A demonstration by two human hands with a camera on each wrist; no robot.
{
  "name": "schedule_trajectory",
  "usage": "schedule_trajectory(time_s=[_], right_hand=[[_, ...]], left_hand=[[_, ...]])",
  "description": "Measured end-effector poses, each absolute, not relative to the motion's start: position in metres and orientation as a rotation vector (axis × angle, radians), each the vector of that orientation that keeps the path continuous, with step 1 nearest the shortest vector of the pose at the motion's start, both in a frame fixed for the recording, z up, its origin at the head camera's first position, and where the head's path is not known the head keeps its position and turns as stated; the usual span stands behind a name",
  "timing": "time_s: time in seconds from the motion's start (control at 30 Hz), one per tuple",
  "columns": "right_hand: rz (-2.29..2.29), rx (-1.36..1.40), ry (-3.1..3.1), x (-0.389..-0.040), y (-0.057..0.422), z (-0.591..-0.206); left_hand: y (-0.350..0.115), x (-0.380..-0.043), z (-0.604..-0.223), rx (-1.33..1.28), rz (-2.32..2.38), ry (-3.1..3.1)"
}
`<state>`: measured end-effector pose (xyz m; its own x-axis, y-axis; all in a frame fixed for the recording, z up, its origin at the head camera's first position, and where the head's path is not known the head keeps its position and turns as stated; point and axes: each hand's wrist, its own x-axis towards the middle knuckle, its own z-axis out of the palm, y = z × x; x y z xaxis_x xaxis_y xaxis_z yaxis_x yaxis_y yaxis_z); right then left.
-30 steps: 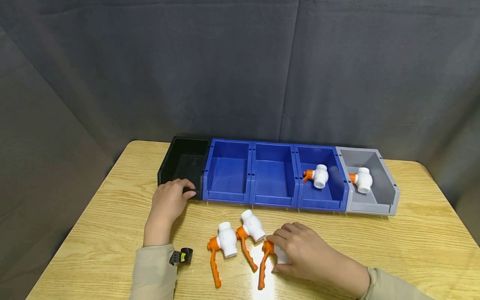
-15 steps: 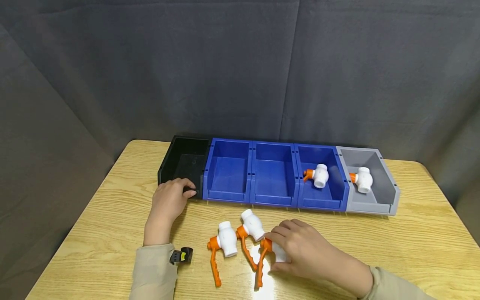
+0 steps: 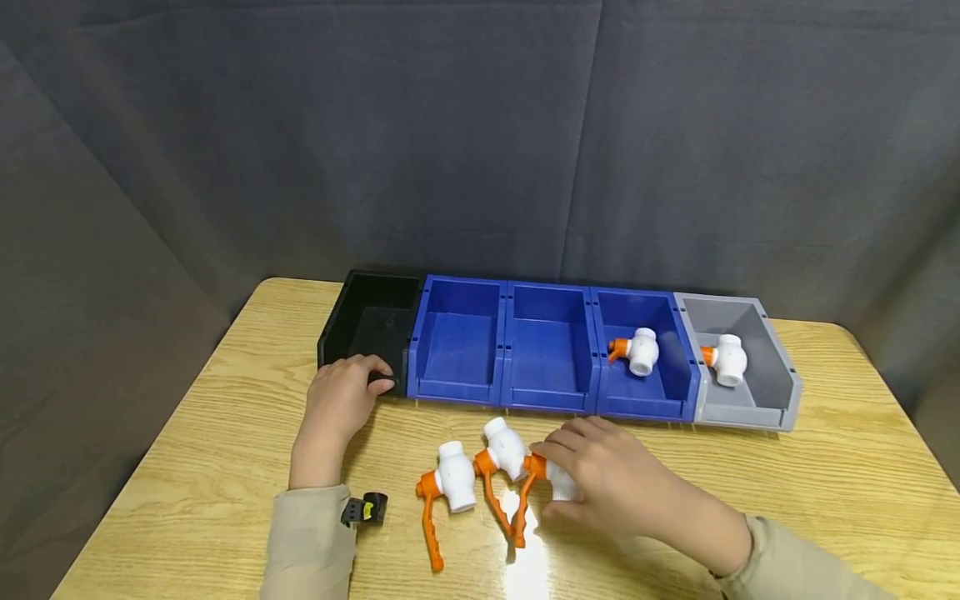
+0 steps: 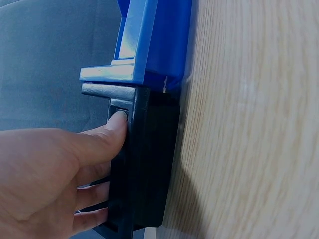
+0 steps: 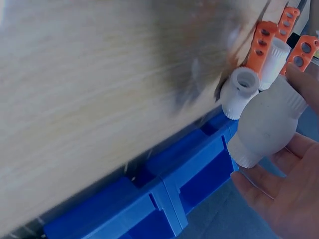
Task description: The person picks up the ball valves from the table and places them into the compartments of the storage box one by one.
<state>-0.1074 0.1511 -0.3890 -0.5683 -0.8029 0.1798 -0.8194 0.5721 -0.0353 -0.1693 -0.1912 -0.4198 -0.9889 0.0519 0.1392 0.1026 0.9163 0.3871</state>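
My left hand (image 3: pixel 341 404) grips the front rim of the black bin (image 3: pixel 400 367), its thumb pressed on the lip in the left wrist view. My right hand (image 3: pixel 611 479) holds a white ball valve (image 5: pixel 269 122) between thumb and fingers. That valve's orange lever (image 3: pixel 522 508) points toward the near table edge, and the hand covers part of its body in the head view. Just left of it lie two more ball valves: a middle one (image 3: pixel 506 450), whose lever the held one overlaps, and a left one (image 3: pixel 456 477).
Beside the black bin runs a row of three blue bins (image 3: pixel 551 402) and a grey bin (image 3: pixel 780 387). One valve (image 3: pixel 642 352) lies in the rightmost blue bin, another (image 3: pixel 729 360) in the grey one. A dark curtain (image 3: pixel 480 150) hangs behind the wooden table (image 3: pixel 225 433).
My right hand has moved slightly away from the near edge, toward the bins, bringing its ball valve along. The left hand stays on the black bin's rim.
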Motion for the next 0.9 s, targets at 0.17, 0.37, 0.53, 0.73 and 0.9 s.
schedule_trajectory(time_s=[0.17,0.37,0.53,0.73,0.9], right_hand=[[0.148,1.389,-2.596,-0.116,0.15,-0.385],[0.095,1.401,-2.577,-0.125,0.148,-0.375],[0.054,1.434,-2.592,-0.134,0.148,-0.364],[0.009,1.482,-2.616,-0.146,0.149,-0.353],[-0.014,1.51,-2.664,-0.155,0.148,-0.346]], left_hand=[[-0.192,-0.17,-0.421,-0.124,-0.597,-2.955],[-0.192,-0.17,-0.421,-0.12,-0.602,-2.96],[-0.191,-0.17,-0.42,-0.11,-0.608,-2.958],[-0.191,-0.17,-0.42,-0.108,-0.601,-2.961],[-0.191,-0.17,-0.42,-0.11,-0.597,-2.966]])
